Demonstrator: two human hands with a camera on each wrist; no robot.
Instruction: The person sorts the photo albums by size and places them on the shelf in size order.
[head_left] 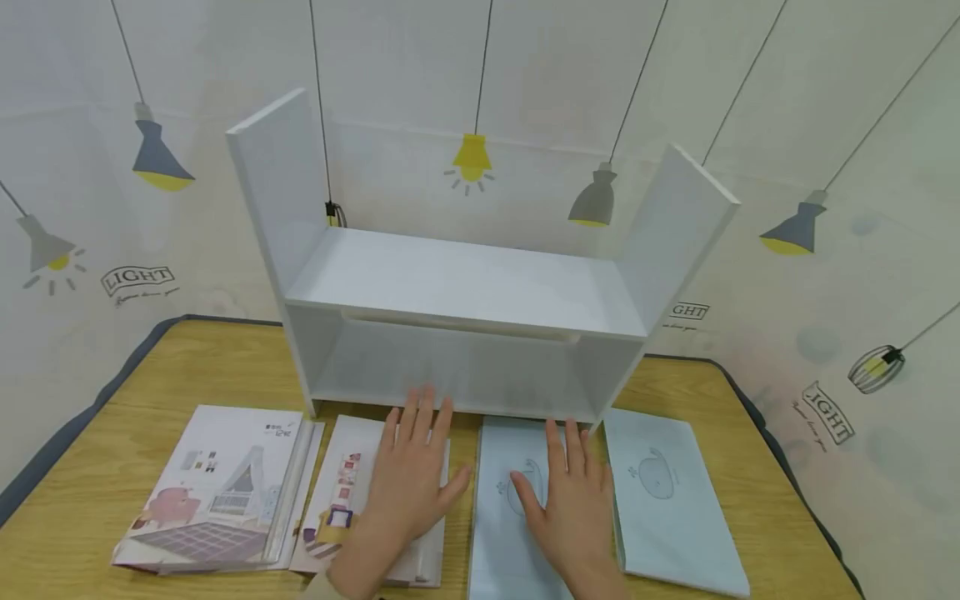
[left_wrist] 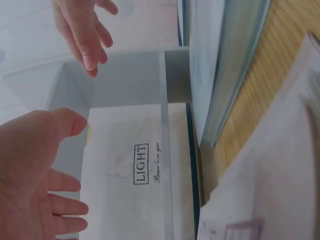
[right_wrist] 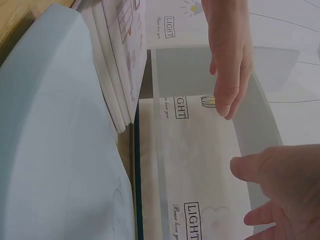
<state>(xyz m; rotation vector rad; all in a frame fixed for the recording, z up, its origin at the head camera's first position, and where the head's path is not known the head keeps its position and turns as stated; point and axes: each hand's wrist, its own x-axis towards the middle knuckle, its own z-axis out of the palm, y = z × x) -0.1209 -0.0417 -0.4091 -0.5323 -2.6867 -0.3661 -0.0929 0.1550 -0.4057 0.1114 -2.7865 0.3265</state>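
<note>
My left hand (head_left: 408, 483) hovers with straight, spread fingers over a white book (head_left: 356, 437) with a pink and yellow drawing on its cover. Beside it, my right hand (head_left: 576, 517), fingers also extended, is above a light blue book (head_left: 495, 542) with a whale drawing. Neither hand grips anything; in the left wrist view a gap shows between the hands and the books. Just beyond the fingertips stands a white two-tier desk shelf (head_left: 465, 271) with tall side panels. Nothing stands on its boards.
At the far left lies another thick white book (head_left: 217, 492) with a room drawing. A second light blue whale book (head_left: 667, 500) lies to the right. All rest on a wood-grain table (head_left: 172, 367). A pale cloth (head_left: 540, 75) printed with hanging lamps covers the back and sides.
</note>
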